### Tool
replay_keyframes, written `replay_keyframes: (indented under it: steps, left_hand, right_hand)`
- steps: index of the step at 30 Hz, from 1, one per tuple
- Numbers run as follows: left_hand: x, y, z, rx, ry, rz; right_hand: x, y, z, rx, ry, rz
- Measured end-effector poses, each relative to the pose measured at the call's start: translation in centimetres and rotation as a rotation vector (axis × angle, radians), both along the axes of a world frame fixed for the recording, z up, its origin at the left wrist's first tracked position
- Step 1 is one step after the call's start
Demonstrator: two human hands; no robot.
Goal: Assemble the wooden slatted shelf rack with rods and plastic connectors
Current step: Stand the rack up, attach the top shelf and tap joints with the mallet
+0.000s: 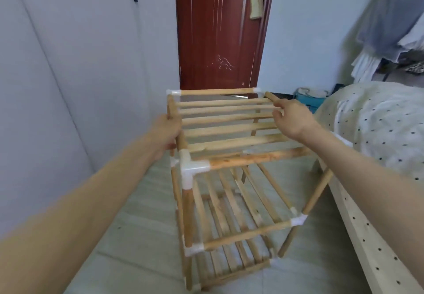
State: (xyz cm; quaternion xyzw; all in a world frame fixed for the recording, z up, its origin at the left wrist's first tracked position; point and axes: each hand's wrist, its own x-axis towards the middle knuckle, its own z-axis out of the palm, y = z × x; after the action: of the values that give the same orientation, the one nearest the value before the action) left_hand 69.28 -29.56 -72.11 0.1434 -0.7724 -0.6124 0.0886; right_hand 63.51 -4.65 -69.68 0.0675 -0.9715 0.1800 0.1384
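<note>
Bedroom floor [137,236]; hands [168,130] gripping rack [229,133]

Hands: two, left hand [168,130] at 9 o'clock, right hand [292,119] at 2 o'clock
Slatted shelves [229,121]: three tiers
Doors [218,29]: one, 12 o'clock

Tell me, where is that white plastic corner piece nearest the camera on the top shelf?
In the head view the white plastic connector sits at the top shelf's near left corner, just below the left hand, joining the front rod to the upright leg beneath.
</note>
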Motion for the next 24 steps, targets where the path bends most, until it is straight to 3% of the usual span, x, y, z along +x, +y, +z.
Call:
replay_keyframes:
  steps: [3, 6, 10, 15, 18, 24]
  left_hand:
    - [-4.4, 0.9, -0.1, -0.003, -0.02, 0.03]
    - [-6.7, 0.5, 0.0, 0.07, -0.159, 0.055]
    - [-8.4, -0.8, 2.1, 0.276, -0.443, 0.097]
    - [-8.5, -1.3, 5.9, 0.408, -0.683, 0.147]
    - [-8.3, -1.6, 7.4, 0.459, -0.744, 0.178]
    - [-10.9, -2.1, 14.5, 0.457, -0.791, 0.275]
  right_hand:
    - [-5.2, 1.8, -1.4, 0.178, -0.228, -0.106]
    - [-7.5, 3.1, -1.9, 0.156, -0.335, -0.157]
    - [-9.9, 3.7, 0.1, -0.056, -0.535, -0.199]
    - [-11.7, 5.0, 3.1, -0.568, -0.878, -0.441]
    - [-11.7, 6.1, 3.9, -0.645, -1.08, -0.52]
    - [-13.9, 6.2, 10.3, -0.737, -1.216, -0.473]
